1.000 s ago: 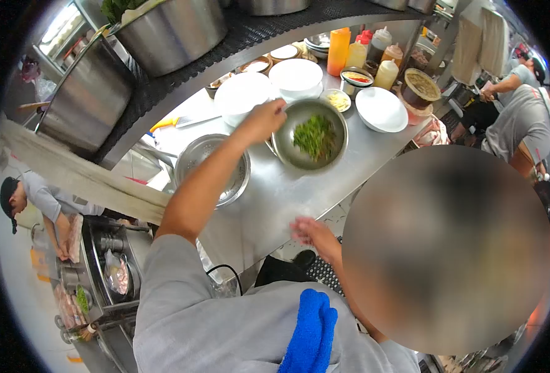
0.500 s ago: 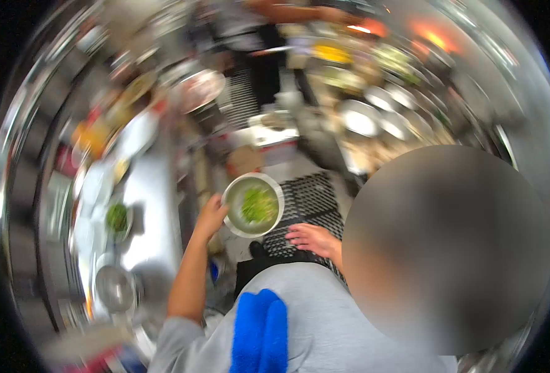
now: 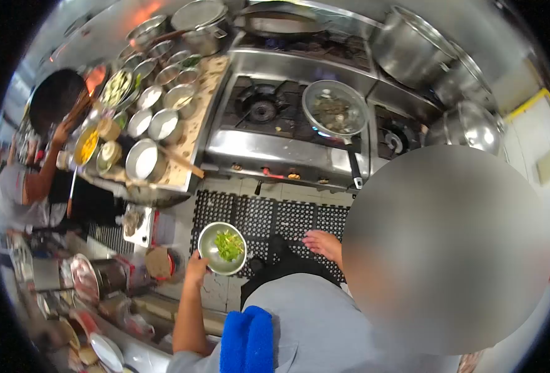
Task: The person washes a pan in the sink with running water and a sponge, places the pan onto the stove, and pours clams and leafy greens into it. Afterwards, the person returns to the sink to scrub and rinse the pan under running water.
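My left hand grips the rim of a metal mixing bowl, its fingers partly hidden behind the wall. Chopped green vegetables lie in the bowl, which is held over the floor in front of me. My right hand is held out to the right of the bowl, apart from it, with its fingers extended and nothing in it. Ahead on the stove stands a frying pan with dark pieces in it and its black handle towards me; a blue flame shows under it.
Several metal bowls of ingredients stand on a wooden counter left of the stove. A co-worker at the far left holds a dark wok. Large pots stand at the back right. A perforated black mat covers the floor.
My view has swung to the right, from the steel worktable to the stove. The bowl has stayed in my left hand. My right hand is still empty.
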Demonstrator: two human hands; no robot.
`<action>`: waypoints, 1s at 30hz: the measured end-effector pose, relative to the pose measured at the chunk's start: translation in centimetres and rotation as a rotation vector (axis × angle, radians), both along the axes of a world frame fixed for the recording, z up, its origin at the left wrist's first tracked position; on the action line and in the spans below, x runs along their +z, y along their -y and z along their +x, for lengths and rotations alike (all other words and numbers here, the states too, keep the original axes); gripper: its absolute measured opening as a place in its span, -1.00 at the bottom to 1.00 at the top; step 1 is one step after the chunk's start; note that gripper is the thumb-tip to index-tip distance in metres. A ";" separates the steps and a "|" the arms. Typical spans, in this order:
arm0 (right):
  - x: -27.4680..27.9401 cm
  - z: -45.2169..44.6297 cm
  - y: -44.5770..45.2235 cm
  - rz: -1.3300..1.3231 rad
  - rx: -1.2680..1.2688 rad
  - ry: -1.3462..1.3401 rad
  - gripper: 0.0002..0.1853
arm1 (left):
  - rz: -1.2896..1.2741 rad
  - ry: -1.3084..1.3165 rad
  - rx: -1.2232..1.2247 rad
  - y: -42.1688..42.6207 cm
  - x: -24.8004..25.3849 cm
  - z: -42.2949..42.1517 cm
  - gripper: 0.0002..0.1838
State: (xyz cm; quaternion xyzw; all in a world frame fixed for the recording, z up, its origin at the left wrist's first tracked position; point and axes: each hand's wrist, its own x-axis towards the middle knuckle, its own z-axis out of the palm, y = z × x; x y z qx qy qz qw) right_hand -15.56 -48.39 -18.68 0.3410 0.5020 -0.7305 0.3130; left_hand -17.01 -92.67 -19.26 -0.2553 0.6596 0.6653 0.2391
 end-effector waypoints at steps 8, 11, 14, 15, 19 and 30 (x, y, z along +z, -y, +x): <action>-12.1 10.8 -11.9 0.180 0.434 0.116 -0.80 | 0.245 -0.235 0.787 5.3 3.3 9.2 -0.62; -14.2 10.7 -16.7 0.285 0.583 0.144 -0.80 | 0.241 -0.363 1.197 4.5 6.0 16.1 -0.52; -14.6 9.8 -22.0 0.379 0.624 0.108 -0.80 | 0.105 -0.507 1.517 1.7 6.6 25.0 -0.61; -14.8 9.2 -23.9 0.404 0.607 0.093 -0.80 | 0.129 -0.550 1.556 0.8 6.9 26.6 -0.63; -15.8 7.2 -32.1 0.551 0.666 -0.263 -0.79 | 0.078 -0.616 2.005 -3.6 5.7 35.6 -0.63; -17.7 12.4 -38.9 0.176 0.564 -0.259 -0.71 | 0.218 -0.553 1.148 -2.5 -2.7 39.4 -0.36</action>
